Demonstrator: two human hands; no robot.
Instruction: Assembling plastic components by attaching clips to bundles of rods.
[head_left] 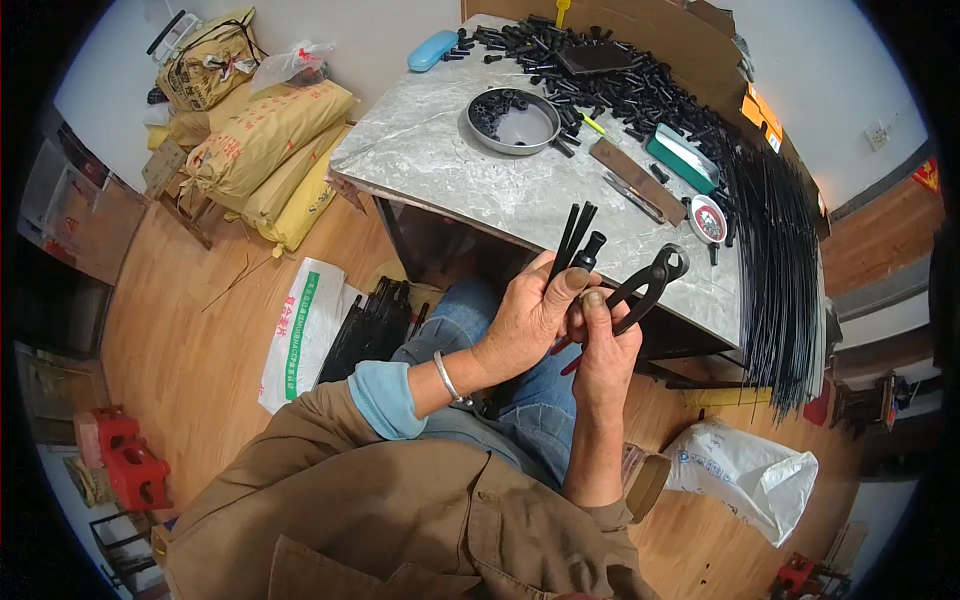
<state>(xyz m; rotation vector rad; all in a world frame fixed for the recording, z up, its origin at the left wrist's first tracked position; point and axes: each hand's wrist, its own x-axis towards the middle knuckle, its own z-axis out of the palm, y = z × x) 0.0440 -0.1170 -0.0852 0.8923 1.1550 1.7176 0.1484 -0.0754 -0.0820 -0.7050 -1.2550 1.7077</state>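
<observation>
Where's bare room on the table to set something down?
Bare tabletop lies left of the round tin, and on its near side, left of the wooden strip. Black pieces crowd the back; long black rods crowd the right edge.

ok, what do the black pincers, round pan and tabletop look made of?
Pincers: probably steel, satin black; the head shows soft highlights.
Round pan: likely bare metal, steel or aluminium; its rim shines silvery grey.
Tabletop: smooth grey with pale veins, so stone or a stone-look laminate; can't tell which.
</observation>
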